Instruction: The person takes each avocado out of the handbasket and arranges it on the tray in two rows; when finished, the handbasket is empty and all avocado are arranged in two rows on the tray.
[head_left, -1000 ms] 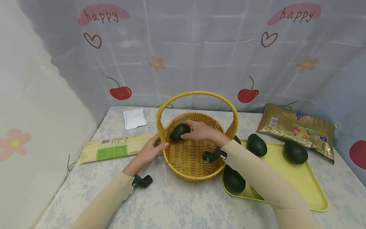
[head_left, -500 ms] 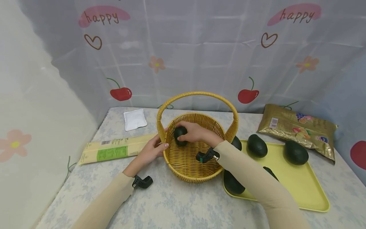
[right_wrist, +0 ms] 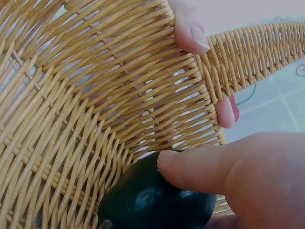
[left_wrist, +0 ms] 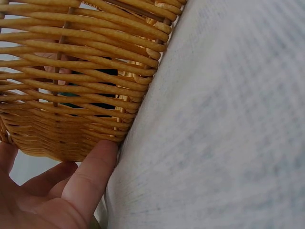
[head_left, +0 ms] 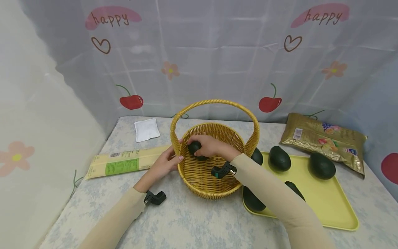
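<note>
A round yellow wicker basket [head_left: 211, 188] with a tall arched handle stands mid-table. Inside it, my right hand [head_left: 208, 145] grips a dark green avocado [head_left: 194, 147] near the left wall. In the right wrist view the thumb [right_wrist: 195, 167] lies across the smooth avocado, which sits low against the weave. My left hand [head_left: 164, 162] holds the basket's left side from outside, thumb at the rim beside the handle base. Seen from the left wrist, its extended fingers [left_wrist: 93, 179] rest against the woven wall, close to the tablecloth.
A yellow tray [head_left: 329, 204] to the right carries several more avocados [head_left: 280, 158], partly hidden by my right sleeve. Behind it lies a gold fruit-print bag [head_left: 323, 138]. Left of the basket are a flat cream-and-green packet [head_left: 127, 162] and a small white pouch [head_left: 147, 130].
My right hand has shifted slightly left and lower in the basket, turning the avocado as it moves. More of the tray shows beside the right sleeve. My left hand keeps its place.
</note>
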`<state>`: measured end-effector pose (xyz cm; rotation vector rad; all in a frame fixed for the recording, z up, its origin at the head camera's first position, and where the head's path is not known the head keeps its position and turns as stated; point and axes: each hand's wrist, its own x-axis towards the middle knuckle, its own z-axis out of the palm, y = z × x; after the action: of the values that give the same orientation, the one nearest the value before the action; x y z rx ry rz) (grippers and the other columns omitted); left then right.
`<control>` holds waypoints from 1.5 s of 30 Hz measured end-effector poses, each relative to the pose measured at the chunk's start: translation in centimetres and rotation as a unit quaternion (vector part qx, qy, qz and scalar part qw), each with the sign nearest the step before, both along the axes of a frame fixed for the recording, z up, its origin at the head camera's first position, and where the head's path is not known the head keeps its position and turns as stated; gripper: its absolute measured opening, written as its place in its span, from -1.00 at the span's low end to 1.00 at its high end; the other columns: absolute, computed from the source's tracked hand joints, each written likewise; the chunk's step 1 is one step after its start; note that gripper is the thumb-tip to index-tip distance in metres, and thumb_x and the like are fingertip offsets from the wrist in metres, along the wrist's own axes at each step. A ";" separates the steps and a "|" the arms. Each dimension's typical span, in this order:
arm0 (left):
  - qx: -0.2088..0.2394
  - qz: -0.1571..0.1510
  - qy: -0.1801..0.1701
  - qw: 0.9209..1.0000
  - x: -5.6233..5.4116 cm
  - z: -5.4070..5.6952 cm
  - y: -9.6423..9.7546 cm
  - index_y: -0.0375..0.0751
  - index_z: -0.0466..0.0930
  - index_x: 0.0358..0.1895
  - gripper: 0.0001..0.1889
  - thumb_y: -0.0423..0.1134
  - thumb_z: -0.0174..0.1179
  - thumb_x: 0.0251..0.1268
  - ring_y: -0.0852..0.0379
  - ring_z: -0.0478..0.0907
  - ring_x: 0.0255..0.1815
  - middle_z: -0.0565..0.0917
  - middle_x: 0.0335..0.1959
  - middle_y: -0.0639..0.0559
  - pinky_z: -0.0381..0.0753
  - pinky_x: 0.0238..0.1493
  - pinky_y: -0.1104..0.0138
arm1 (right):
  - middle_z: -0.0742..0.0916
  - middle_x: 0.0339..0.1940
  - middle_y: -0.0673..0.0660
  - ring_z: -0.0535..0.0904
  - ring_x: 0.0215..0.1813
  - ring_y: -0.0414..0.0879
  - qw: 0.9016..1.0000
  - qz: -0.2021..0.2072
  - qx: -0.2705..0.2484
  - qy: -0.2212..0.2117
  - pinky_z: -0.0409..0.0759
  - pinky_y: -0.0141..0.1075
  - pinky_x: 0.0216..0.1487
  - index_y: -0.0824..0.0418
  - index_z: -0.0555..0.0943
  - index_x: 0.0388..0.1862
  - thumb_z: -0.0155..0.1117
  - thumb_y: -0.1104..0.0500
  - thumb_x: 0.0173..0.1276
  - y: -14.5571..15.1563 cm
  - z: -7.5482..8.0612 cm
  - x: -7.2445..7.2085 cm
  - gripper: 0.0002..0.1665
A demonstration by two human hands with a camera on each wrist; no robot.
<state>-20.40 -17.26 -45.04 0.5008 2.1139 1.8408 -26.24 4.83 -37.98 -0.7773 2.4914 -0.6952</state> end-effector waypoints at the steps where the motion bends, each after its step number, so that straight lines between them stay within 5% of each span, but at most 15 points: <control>1: -0.001 -0.002 0.002 1.000 0.0 0.0 0.0 0.08 -0.08 0.68 -0.30 -0.26 -0.01 0.62 -0.41 0.41 0.41 0.17 0.59 -0.37 0.77 0.04 0.14 | 0.52 0.47 0.18 0.44 0.47 0.13 1.000 0.001 0.004 -0.001 0.53 0.02 0.40 0.06 0.49 0.41 0.32 0.24 0.45 0.0 0.0 0.0 -0.43; 27: -0.017 0.008 0.016 1.000 -0.1 0.0 0.0 0.07 -0.03 0.68 -0.30 -0.25 0.02 0.60 -0.41 0.47 0.36 0.22 0.56 -0.42 0.78 0.03 0.13 | 0.49 0.52 0.15 0.41 0.50 0.13 0.999 0.028 0.046 -0.010 0.51 0.01 0.42 0.02 0.44 0.50 0.30 0.19 0.47 0.6 0.8 0.2 -0.36; 45: -0.020 0.011 0.015 1.000 -0.2 -0.1 0.1 0.07 -0.02 0.67 -0.30 -0.24 0.04 0.60 -0.42 0.46 0.37 0.20 0.58 -0.40 0.77 0.04 0.12 | 0.58 0.41 0.13 0.52 0.35 0.10 0.990 0.124 0.058 0.027 0.59 -0.05 0.26 0.06 0.46 0.48 0.28 0.17 0.49 5.0 4.8 4.3 -0.40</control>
<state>-20.60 -17.18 -45.13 0.5025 2.1790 1.8106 -21.99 9.83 -33.22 -1.0501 2.4019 -0.4433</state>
